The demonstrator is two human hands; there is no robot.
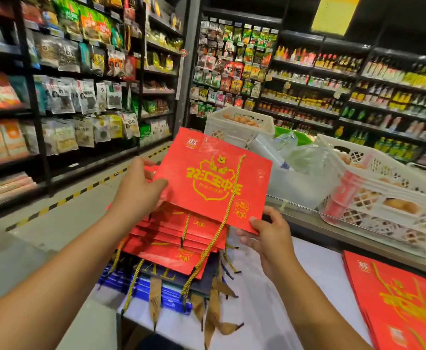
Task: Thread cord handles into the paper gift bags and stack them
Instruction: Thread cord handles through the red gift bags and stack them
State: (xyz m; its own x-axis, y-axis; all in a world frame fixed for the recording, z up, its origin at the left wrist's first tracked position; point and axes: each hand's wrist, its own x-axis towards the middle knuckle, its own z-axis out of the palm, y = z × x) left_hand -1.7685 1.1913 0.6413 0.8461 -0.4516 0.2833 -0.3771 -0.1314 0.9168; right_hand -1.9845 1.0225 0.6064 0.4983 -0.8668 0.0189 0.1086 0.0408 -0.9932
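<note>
I hold a flat red paper gift bag with gold print above a stack of red bags. My left hand grips its left edge, fingers curled round it. My right hand pinches its lower right corner. A yellow twisted cord runs down across the held bag's face and hangs past its lower edge. More yellow cords dangle from the stacked bags. A second pile of red bags lies at the lower right on the white counter.
Blue and dark bags with tan ribbon handles lie under the red stack. White plastic crates with eggs and a clear tub stand behind the counter. Stocked shop shelves line the aisle to the left and back.
</note>
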